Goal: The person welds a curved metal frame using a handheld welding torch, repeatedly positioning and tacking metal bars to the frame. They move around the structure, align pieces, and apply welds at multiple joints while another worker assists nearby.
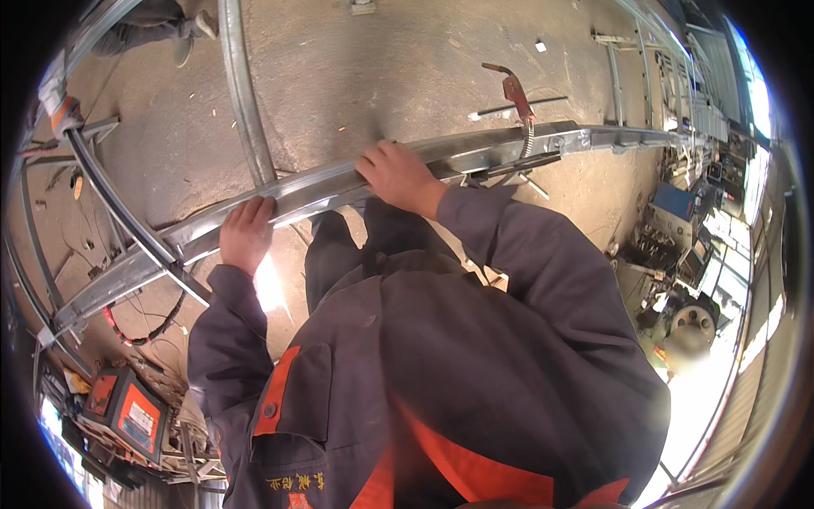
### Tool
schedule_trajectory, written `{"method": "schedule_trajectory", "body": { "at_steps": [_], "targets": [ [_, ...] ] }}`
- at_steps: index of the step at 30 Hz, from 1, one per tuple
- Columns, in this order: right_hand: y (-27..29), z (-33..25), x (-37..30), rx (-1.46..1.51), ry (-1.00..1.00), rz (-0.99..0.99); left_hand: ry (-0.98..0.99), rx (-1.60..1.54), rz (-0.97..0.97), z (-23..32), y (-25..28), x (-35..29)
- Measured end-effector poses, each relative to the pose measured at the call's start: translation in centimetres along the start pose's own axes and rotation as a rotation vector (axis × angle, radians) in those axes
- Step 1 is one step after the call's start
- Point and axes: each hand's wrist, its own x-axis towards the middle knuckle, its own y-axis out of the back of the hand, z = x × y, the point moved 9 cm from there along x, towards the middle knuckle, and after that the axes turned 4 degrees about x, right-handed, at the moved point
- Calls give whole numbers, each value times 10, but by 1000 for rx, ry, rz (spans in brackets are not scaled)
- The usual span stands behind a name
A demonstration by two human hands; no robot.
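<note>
A long grey metal beam [315, 188] runs across in front of me, from the lower left to the right. My left hand [246, 232] grips its near side, with the fingers curled over the top edge. Farther right, my right hand [397, 175] is closed over the same beam, its fingertips hidden behind the far edge. Between and beyond my hands, a metal crosspiece [242, 93] meets the beam and stretches away. To the right of my right hand, a red welding torch [515, 95] with a bent neck stands on the beam, its coiled cable end hanging down beside it.
Another metal bar [127, 208] crosses the beam at the left, near an orange-and-grey fitting [64, 114]. Another person's leg [144, 36] shows at the top left. An orange-and-black machine [136, 411] stands at the lower left. Tools and a wheel [692, 327] crowd the right side.
</note>
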Motion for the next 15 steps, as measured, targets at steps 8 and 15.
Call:
{"method": "schedule_trajectory", "body": {
  "at_steps": [8, 15],
  "targets": [
    [-21, -20, 2, 34, 66, -17, -83, -104, -79, -20, 7, 8],
    [-17, -24, 1, 89, 70, -36, -29, -181, -96, -21, 7, 3]
  ]
}}
